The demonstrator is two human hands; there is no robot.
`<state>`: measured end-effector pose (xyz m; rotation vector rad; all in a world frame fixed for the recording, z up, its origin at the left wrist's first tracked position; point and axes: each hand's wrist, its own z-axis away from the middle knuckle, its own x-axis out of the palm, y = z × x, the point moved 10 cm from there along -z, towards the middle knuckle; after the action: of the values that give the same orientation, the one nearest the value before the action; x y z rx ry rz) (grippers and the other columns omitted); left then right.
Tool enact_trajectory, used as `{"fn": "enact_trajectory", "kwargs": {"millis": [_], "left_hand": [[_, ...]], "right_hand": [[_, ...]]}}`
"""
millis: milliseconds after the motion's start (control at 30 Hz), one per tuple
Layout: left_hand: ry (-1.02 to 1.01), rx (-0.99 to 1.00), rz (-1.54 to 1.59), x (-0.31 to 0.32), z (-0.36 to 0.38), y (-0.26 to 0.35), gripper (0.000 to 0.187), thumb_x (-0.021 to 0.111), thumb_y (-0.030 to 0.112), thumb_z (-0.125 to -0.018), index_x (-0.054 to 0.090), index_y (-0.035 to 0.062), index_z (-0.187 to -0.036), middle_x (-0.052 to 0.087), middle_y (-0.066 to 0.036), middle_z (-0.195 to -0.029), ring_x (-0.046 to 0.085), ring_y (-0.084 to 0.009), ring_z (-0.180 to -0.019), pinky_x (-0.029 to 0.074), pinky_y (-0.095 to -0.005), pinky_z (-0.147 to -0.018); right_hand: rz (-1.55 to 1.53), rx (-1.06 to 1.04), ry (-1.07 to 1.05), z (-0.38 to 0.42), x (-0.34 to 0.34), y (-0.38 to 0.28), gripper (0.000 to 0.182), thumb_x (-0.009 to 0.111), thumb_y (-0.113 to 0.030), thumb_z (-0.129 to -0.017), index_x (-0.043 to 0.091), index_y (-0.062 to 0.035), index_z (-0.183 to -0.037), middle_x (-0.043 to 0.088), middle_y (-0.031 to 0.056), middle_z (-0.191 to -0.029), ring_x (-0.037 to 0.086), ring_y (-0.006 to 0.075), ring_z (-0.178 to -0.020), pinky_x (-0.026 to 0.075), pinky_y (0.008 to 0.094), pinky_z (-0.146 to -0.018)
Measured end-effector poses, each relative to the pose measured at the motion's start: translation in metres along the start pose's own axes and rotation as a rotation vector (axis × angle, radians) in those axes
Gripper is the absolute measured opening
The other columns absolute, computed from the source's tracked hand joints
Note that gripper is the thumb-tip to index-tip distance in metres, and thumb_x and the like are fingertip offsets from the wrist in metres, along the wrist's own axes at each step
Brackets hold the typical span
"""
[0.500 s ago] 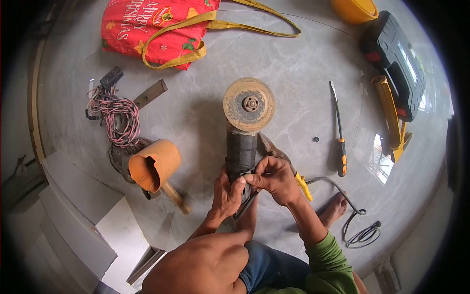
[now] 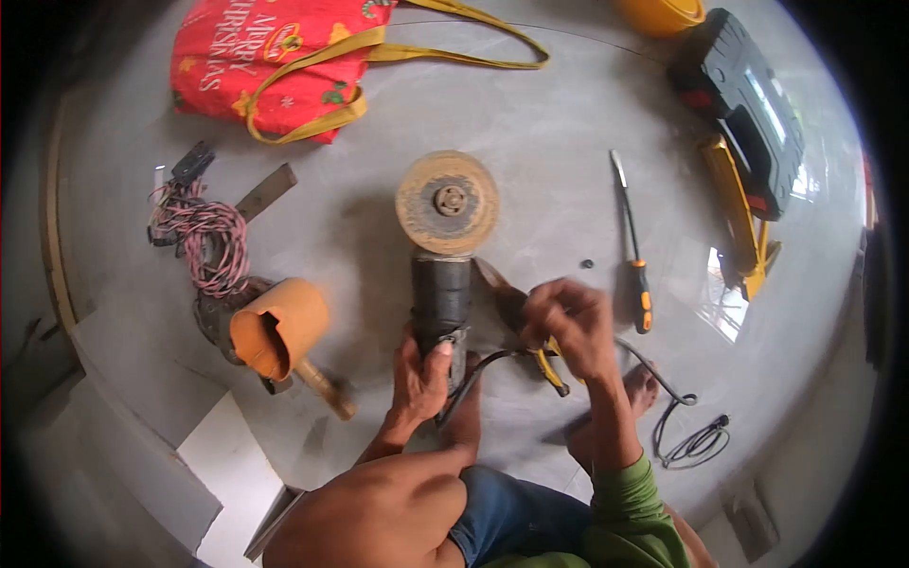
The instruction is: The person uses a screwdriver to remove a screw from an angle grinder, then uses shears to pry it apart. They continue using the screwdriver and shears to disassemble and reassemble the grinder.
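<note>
An angle grinder [image 2: 441, 292] points away from me, its worn cutting disc [image 2: 426, 222] at the far end. My left hand [image 2: 417, 386] is closed around the lower part of the grinder's body, thumb lying on top of it. To the right, my right hand [image 2: 579, 327] is raised apart from the grinder, fingers bent and smeared by motion; whether anything is in them does not show. Partly under that hand lie yellow-handled pliers [image 2: 551, 374]. The grinder's dark cord [image 2: 663, 386] runs right to a coiled end.
A screwdriver [image 2: 639, 284] and a small black piece [image 2: 587, 264] lie right. Farther out are a black case [image 2: 748, 104] and a yellow tool [image 2: 734, 204]. At left are a pink-black cord bundle [image 2: 213, 246], an orange cylinder [image 2: 303, 317] and a red bag [image 2: 275, 66].
My right hand has left the grinder's body and moved right, over the pliers. The left hand stays on the grinder. The whole view has shifted slightly.
</note>
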<state>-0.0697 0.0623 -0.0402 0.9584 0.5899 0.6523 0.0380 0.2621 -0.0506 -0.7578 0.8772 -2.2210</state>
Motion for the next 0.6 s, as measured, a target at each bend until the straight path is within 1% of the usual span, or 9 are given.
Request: {"fn": "enact_trajectory", "kwargs": {"millis": [67, 133, 167, 200, 300, 367, 467, 533, 600], "left_hand": [[-0.021, -0.135, 0.097, 0.001, 0.003, -0.015, 0.047, 0.058, 0.035, -0.096, 0.054, -0.0019, -0.124, 0.064, -0.012, -0.100, 0.059, -0.0216, -0.089, 0.049, -0.0383, -0.081], [-0.026, -0.108, 0.061, 0.001, 0.001, -0.012, 0.047, 0.056, 0.036, -0.097, 0.054, -0.0014, -0.125, 0.063, -0.012, -0.100, 0.057, -0.0206, -0.088, 0.049, -0.0381, -0.081], [-0.014, -0.057, 0.040, 0.000, 0.000, -0.008, 0.047, 0.056, 0.037, -0.097, 0.055, -0.0012, -0.125, 0.063, -0.011, -0.100, 0.057, -0.0200, -0.089, 0.048, -0.0376, -0.081], [-0.001, -0.007, 0.019, -0.002, 0.000, -0.005, 0.046, 0.055, 0.037, -0.097, 0.055, -0.0009, -0.125, 0.062, -0.011, -0.100, 0.056, -0.0194, -0.089, 0.048, -0.0370, -0.080], [-0.018, -0.087, 0.099, 0.000, 0.002, -0.017, 0.046, 0.055, 0.035, -0.097, 0.054, -0.0012, -0.125, 0.061, -0.010, -0.102, 0.055, -0.0188, -0.089, 0.048, -0.0367, -0.080], [-0.045, -0.176, 0.162, 0.002, 0.006, -0.027, 0.045, 0.055, 0.035, -0.097, 0.054, -0.0014, -0.125, 0.061, -0.009, -0.102, 0.055, -0.0180, -0.089, 0.047, -0.0363, -0.080], [-0.006, -0.126, 0.122, -0.001, 0.005, -0.030, 0.045, 0.056, 0.035, -0.097, 0.054, -0.0012, -0.124, 0.060, -0.008, -0.101, 0.054, -0.0176, -0.088, 0.047, -0.0359, -0.080], [-0.013, -0.158, 0.136, 0.000, 0.006, -0.029, 0.046, 0.056, 0.035, -0.097, 0.054, -0.0013, -0.124, 0.060, -0.008, -0.101, 0.054, -0.0179, -0.089, 0.047, -0.0361, -0.081], [-0.019, -0.180, 0.144, -0.002, 0.005, -0.030, 0.046, 0.056, 0.036, -0.097, 0.054, -0.0014, -0.125, 0.060, -0.008, -0.100, 0.054, -0.0181, -0.089, 0.047, -0.0362, -0.081]], "right_hand": [[0.383, -0.128, 0.397, 0.000, -0.055, -0.029, 0.017, 0.066, -0.012, -0.095, 0.068, 0.0052, -0.097, 0.069, 0.0083, -0.076, 0.067, 0.0137, -0.066, 0.052, 0.0267, -0.060], [0.677, -0.157, 0.599, 0.004, -0.086, -0.046, 0.018, 0.066, -0.013, -0.094, 0.069, 0.0034, -0.100, 0.072, 0.0124, -0.079, 0.068, 0.0163, -0.066, 0.053, 0.0296, -0.063], [0.793, -0.138, 0.589, 0.002, -0.092, -0.047, 0.019, 0.067, -0.012, -0.091, 0.070, 0.0009, -0.105, 0.073, 0.0150, -0.085, 0.070, 0.0210, -0.071, 0.055, 0.0333, -0.069], [0.801, -0.142, 0.597, 0.003, -0.096, -0.046, 0.019, 0.067, -0.012, -0.091, 0.070, 0.0009, -0.105, 0.073, 0.0150, -0.085, 0.070, 0.0210, -0.071, 0.055, 0.0333, -0.069], [0.911, -0.171, 0.523, 0.005, -0.089, -0.050, 0.024, 0.068, -0.008, -0.086, 0.070, 0.0009, -0.109, 0.073, 0.0153, -0.095, 0.072, 0.0242, -0.083, 0.056, 0.0345, -0.078], [0.874, -0.209, 0.499, 0.005, -0.082, -0.047, 0.025, 0.069, -0.007, -0.086, 0.070, 0.0009, -0.109, 0.072, 0.0151, -0.096, 0.072, 0.0242, -0.083, 0.056, 0.0345, -0.078], [0.801, -0.235, 0.475, 0.002, -0.071, -0.037, 0.026, 0.072, -0.004, -0.084, 0.070, -0.0006, -0.110, 0.071, 0.0141, -0.094, 0.071, 0.0253, -0.084, 0.056, 0.0345, -0.077], [0.976, -0.291, 0.549, 0.005, -0.066, -0.044, 0.025, 0.072, -0.005, -0.085, 0.070, -0.0031, -0.110, 0.070, 0.0140, -0.093, 0.070, 0.0269, -0.085, 0.055, 0.0349, -0.076], [0.942, -0.324, 0.557, 0.003, -0.070, -0.036, 0.023, 0.072, -0.005, -0.086, 0.071, -0.0044, -0.109, 0.069, 0.0137, -0.092, 0.069, 0.0284, -0.082, 0.053, 0.0357, -0.073]]}}
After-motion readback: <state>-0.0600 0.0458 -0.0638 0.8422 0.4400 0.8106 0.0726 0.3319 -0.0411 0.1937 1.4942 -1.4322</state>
